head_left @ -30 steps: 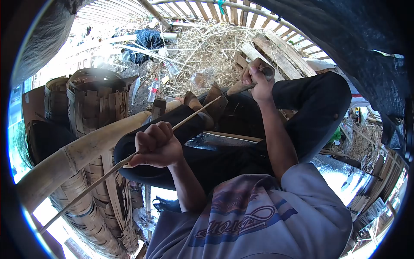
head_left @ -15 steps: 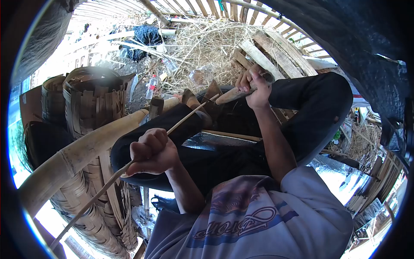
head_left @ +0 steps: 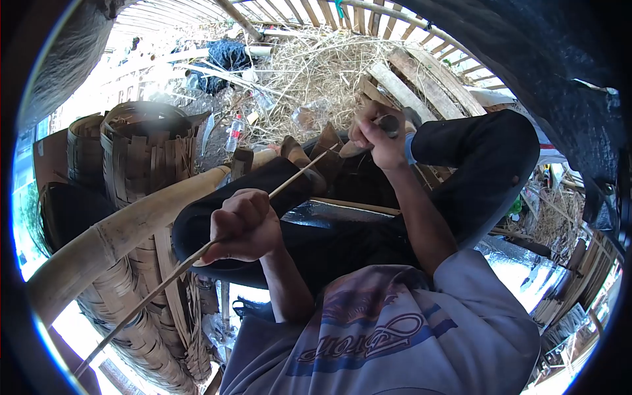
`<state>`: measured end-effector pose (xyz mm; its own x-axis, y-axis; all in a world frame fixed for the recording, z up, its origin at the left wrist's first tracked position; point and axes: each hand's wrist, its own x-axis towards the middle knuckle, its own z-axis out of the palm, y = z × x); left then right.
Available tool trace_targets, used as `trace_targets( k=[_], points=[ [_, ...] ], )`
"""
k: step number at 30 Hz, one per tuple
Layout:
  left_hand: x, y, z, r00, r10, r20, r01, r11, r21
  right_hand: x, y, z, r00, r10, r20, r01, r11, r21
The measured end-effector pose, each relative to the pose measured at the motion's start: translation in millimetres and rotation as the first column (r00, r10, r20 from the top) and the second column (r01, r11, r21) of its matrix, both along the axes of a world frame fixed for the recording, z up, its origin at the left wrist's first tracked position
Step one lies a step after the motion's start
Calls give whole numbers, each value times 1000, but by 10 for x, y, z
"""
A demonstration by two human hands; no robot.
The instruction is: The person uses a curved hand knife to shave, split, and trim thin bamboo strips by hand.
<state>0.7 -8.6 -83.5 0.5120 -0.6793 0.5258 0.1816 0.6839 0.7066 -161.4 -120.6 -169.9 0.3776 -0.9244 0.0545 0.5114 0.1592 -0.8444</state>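
Observation:
My left hand (head_left: 245, 226) is closed around a long thin bamboo strip (head_left: 141, 304), which slants from the lower left up toward the middle. The strip's far end is close to the tip of a thick wooden-handled tool (head_left: 388, 125). My right hand (head_left: 378, 137) grips that handle, and its butt end faces up toward me. The tool's working end is not clear. A dark brown pointed piece (head_left: 327, 139) stands beside the strip's far end. Both hands are above my crossed legs in dark trousers (head_left: 474, 148).
A thick bamboo pole (head_left: 125, 230) runs along my left, beside woven bamboo baskets (head_left: 145, 148). Ahead lie dry straw (head_left: 322, 72), a plastic bottle (head_left: 234, 131) and wooden planks (head_left: 428, 82). A slatted bamboo fence (head_left: 368, 18) curves behind them.
My left hand has shifted right and slightly up. My right hand has moved a little left, and the tool's handle has turned so that its butt end points more toward me.

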Motion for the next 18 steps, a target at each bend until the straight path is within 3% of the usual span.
trace_targets(
  k=[2,4,6,8,10,12,14,16,18],
  points=[
    [-5,-18,4,1000,10,-21,-10,1000,10,-39,-14,196,968,44,246,-20,995,-99],
    [-15,19,11,999,14,-39,-13,1000,23,-25,28,147,970,60,237,-42,996,-81],
    [-15,32,14,999,33,-16,-32,996,88,44,59,-301,993,61,-106,-67,996,-54],
    [-1,27,-11,1000,17,-13,-16,998,61,80,1,-361,984,8,-177,-31,992,-126],
    [22,33,-17,1000,15,-7,-15,999,51,53,-52,-334,999,-3,-44,4,1000,27],
    [16,40,-23,1000,14,-12,-13,999,48,23,-48,-130,1000,-19,7,19,1000,19],
    [-5,17,14,999,31,-18,-30,997,71,-30,-7,22,981,69,182,-61,997,-46],
    [-29,10,25,999,33,-23,-31,996,78,16,52,-271,985,52,165,-39,996,-84],
    [-28,10,16,1000,19,-14,-18,997,78,88,71,-737,982,-9,-187,-19,989,-145]
  ],
)
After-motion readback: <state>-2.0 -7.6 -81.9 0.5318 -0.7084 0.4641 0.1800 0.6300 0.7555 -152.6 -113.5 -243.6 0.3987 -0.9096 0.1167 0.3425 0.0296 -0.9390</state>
